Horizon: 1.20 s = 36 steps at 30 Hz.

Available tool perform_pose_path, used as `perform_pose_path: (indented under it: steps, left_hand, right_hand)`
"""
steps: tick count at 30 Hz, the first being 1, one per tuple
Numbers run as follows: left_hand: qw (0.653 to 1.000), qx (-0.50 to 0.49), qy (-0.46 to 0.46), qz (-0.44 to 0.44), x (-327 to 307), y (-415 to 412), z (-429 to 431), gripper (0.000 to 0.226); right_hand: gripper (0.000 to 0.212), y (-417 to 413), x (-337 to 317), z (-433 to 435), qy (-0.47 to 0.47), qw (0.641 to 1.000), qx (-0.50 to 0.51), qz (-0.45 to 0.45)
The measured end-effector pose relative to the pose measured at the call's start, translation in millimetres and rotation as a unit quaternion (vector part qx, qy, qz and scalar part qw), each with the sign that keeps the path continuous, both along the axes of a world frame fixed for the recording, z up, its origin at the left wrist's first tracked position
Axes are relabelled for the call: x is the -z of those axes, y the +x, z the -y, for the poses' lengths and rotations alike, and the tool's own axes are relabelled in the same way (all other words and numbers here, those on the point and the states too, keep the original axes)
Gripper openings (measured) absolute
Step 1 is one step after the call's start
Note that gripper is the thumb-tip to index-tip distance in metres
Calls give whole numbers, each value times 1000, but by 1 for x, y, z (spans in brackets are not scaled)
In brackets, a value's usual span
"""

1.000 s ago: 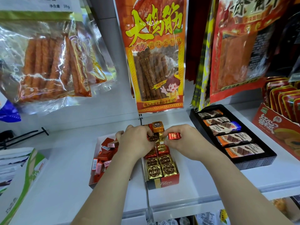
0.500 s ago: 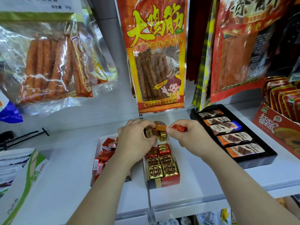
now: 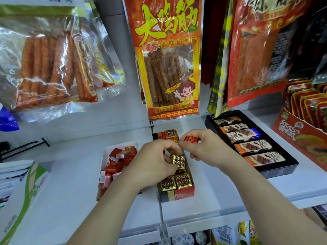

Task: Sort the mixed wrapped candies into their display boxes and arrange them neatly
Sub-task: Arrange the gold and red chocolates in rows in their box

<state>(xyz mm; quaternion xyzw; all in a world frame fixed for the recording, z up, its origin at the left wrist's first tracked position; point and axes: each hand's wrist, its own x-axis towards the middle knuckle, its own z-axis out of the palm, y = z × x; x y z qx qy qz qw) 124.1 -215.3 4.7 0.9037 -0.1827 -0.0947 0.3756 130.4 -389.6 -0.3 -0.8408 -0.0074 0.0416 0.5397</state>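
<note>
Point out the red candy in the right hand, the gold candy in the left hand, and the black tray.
red candy (image 3: 190,139): head view, middle of its wrapper.
gold candy (image 3: 179,160): head view, its stamped top face.
black tray (image 3: 280,171): head view, its front wall.

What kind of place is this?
Most likely a shop's snack shelf: big snack bags hang above, wrapped candies sit in an open display box on a white shelf, and a black tray of chocolate bars stands beside it.

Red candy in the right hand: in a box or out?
Out. The right hand pinches the red candy beside the Tileo box, not inside it.
</note>
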Motion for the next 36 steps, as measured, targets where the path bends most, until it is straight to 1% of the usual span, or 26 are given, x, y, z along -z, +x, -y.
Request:
perform_pose_path:
  steps: [2, 5, 9, 13, 16, 25, 26, 28, 31, 33, 36]
  left_hand:
    - [1000, 0, 25, 16, 1, 1, 0, 32]
    - [998, -5, 57, 17, 0, 2, -3, 25]
    - [997, 3, 76, 10, 0, 3, -5, 26]
    - [998, 18, 59, -9, 1, 1, -2, 28]
    - [998, 22, 56, -14, 0, 2, -2, 25]
    - [995, 38, 87, 12, 2, 2, 1, 22]
    - [996, 29, 81, 20, 2, 3, 0, 20]
    - [996, -23, 59, 70, 1, 8, -2, 17]
    - [981, -121, 26, 151, 1, 23, 0, 22]
    - [975, -133, 54, 171, 7, 34, 7, 33]
    - [972, -107, 118, 175, 19, 41, 19, 44]
  right_hand:
    - [9, -1, -2, 0, -2, 1000, -8, -16]
    - [14, -1, -3, 0, -1, 999, -24, -41]
    - [18, -2, -6, -1, 10, 998, -23, -52]
    - [27, -2, -4, 0, -44, 999, -29, -10]
    - [33, 0, -1, 1, -42, 999, -15, 23]
    - [35, 4, 7, 1, -35, 998, 35, 47]
    - [36, 5, 8, 1, -37, 997, 45, 49]
    - [40, 6, 8, 2, -42, 995, 69, 53]
    - [42, 7, 6, 2, -48, 993, 97, 56]
    - [42, 6, 5, -1, -49, 992, 99, 62]
    - [41, 4, 4, -5, -43, 993, 90, 66]
